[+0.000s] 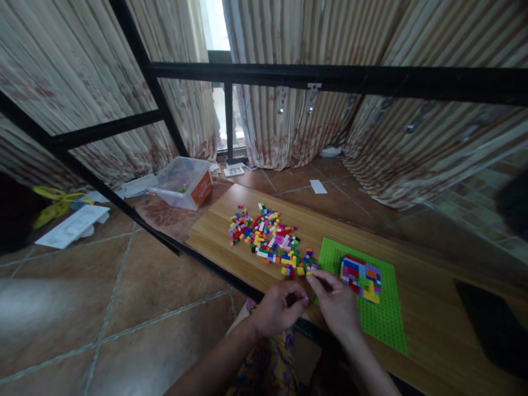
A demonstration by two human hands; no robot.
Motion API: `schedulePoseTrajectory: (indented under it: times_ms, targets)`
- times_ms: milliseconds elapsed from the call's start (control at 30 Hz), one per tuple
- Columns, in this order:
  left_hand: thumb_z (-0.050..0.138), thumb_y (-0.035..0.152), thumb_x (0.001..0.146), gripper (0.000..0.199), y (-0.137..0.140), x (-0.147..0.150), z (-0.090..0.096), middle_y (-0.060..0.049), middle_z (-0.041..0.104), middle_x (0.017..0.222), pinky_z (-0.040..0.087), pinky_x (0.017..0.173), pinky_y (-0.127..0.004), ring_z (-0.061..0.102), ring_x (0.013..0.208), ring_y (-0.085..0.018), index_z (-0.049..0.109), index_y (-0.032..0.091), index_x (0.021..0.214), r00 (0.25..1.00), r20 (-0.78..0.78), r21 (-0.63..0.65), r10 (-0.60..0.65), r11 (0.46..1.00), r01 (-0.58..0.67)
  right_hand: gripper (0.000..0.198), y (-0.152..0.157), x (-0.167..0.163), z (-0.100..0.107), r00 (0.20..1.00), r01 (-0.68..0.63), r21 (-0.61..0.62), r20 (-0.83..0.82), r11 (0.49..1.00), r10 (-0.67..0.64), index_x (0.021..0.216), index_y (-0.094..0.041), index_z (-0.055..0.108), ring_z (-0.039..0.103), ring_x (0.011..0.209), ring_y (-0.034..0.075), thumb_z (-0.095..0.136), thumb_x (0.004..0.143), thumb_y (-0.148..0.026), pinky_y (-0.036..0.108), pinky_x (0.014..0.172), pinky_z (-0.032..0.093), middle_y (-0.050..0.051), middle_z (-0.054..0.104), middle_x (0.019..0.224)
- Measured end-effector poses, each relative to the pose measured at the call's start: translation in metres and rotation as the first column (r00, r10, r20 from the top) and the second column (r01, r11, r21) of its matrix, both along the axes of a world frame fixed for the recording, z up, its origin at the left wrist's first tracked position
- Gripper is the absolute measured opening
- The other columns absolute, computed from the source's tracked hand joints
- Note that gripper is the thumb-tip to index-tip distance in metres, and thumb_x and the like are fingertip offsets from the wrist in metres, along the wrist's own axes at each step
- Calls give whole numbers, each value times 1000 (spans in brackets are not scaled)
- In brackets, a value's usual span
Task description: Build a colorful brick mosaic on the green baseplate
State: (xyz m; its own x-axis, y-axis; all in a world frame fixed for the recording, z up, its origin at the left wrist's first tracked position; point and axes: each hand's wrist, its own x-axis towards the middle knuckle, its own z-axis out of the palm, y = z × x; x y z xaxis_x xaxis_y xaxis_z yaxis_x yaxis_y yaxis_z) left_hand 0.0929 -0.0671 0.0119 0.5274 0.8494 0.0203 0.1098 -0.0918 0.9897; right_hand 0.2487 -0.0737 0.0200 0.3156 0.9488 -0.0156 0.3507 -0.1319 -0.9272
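My left hand is closed in a pinch near the table's front edge. A tiny pinkish spot shows at its fingertips, too small to name. Close beside it, my right hand has thumb and forefinger on a small yellow toy brick at the near right end of the loose brick pile. To the right lies a green baseplate, partly covered by my right hand. A block of joined multicoloured bricks sits on the baseplate.
Everything lies on a long wooden table. Beyond its left end stands a clear plastic tub with an orange label. A dark flat object lies at the right. Black metal bars cross the view before curtains.
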Motion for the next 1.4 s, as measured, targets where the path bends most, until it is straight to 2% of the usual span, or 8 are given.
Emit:
schedulePoseTrajectory:
  times_ms: [200, 367, 533, 700, 933, 1067, 1233, 1400]
  targets:
    - [56, 39, 88, 25, 4, -38, -1, -1, 58, 71, 39, 56, -21, 49, 62, -11, 63, 15, 84, 958, -32, -32, 287, 957, -288, 26, 43, -11, -2, 950, -109, 50, 298, 993, 90, 84, -24, 72, 67, 77, 23, 56, 82, -44, 36, 74, 49, 5, 74, 84]
    - [58, 36, 86, 21, 30, -79, 4, -1, 64, 72, 43, 59, -22, 56, 65, -14, 67, 17, 84, 814, -218, 162, 538, 842, -514, 26, 65, -26, -4, 874, -166, 89, 475, 982, 105, 90, -23, 71, 66, 77, 23, 50, 85, -38, 35, 73, 48, 6, 73, 86]
    - [57, 24, 84, 12, 49, -100, 3, -2, 67, 75, 45, 64, -24, 59, 67, -14, 67, 17, 83, 652, -344, 390, 676, 734, -556, 26, 51, -50, -4, 858, -251, 148, 491, 956, 149, 97, -22, 69, 66, 82, 22, 47, 89, -33, 35, 75, 49, 7, 71, 90]
    - [56, 25, 84, 13, 60, -112, -2, -3, 67, 75, 45, 63, -26, 61, 68, -16, 66, 18, 85, 546, -356, 444, 758, 651, -616, 23, 26, -72, -9, 877, -347, 147, 402, 926, 265, 94, -24, 68, 67, 83, 20, 46, 93, -30, 33, 74, 51, 6, 71, 92]
    - [59, 30, 81, 13, 54, -133, -3, 0, 66, 68, 44, 58, -24, 59, 60, -14, 65, 18, 80, 528, -334, 346, 781, 622, -702, 26, 63, -125, -2, 809, -491, 185, 460, 852, 366, 94, -23, 69, 64, 83, 19, 43, 94, -20, 30, 76, 48, 6, 68, 89]
    - [61, 32, 80, 14, 41, -151, -7, 0, 67, 69, 45, 58, -23, 61, 62, -14, 64, 18, 80, 564, -309, 250, 766, 637, -729, 32, 99, -153, 1, 641, -627, 83, 619, 774, 453, 103, -23, 70, 60, 90, 20, 42, 93, -11, 29, 78, 46, 7, 67, 93]
    - [62, 36, 81, 18, 32, -162, -9, 0, 66, 68, 49, 57, -24, 63, 61, -14, 62, 18, 81, 627, -233, 78, 744, 657, -750, 32, 123, -162, 0, 389, -731, -61, 781, 680, 489, 92, -24, 72, 58, 88, 20, 45, 90, -7, 28, 73, 44, 6, 65, 94]
    - [66, 38, 78, 21, 36, -155, -2, 0, 66, 67, 52, 57, -24, 66, 62, -15, 62, 17, 81, 668, -107, -131, 737, 655, -744, 30, 128, -157, 1, 318, -749, -99, 814, 656, 487, 88, -20, 70, 58, 87, 21, 44, 90, -6, 29, 71, 45, 9, 65, 96]
